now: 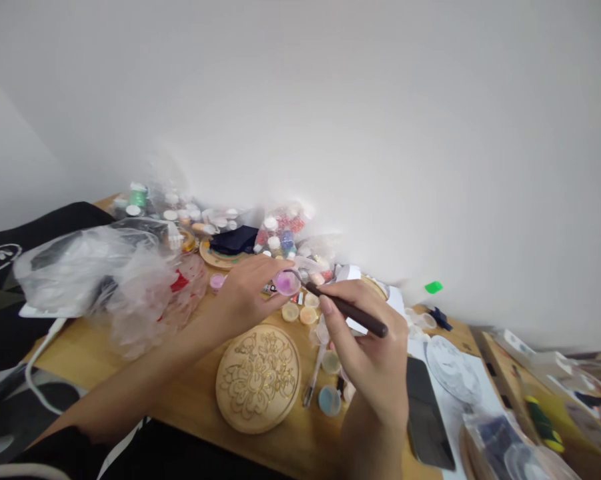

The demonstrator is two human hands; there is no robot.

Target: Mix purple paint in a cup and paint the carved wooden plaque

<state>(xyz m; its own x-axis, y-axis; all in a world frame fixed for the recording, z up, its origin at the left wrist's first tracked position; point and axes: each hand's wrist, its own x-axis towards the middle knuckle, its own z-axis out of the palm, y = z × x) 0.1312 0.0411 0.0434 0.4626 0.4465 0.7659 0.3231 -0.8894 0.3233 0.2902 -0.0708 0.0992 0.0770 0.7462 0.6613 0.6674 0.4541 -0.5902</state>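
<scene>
My left hand is closed around a small clear cup of pink stuff, held above the wooden table. A dark-handled tool is pinched in my right hand, and its metal tip reaches into the pink cup. Just below the hands lies a round wooden disc carved with a gold-outlined flower pattern. Several small cups of coloured stuff stand between the hands and the disc, one of them blue.
Crumpled clear plastic bags pile up at the left. Small jars and bead packets line the white wall. A dark phone lies at the right beside a clear round lid. A white cable hangs off the table's left edge.
</scene>
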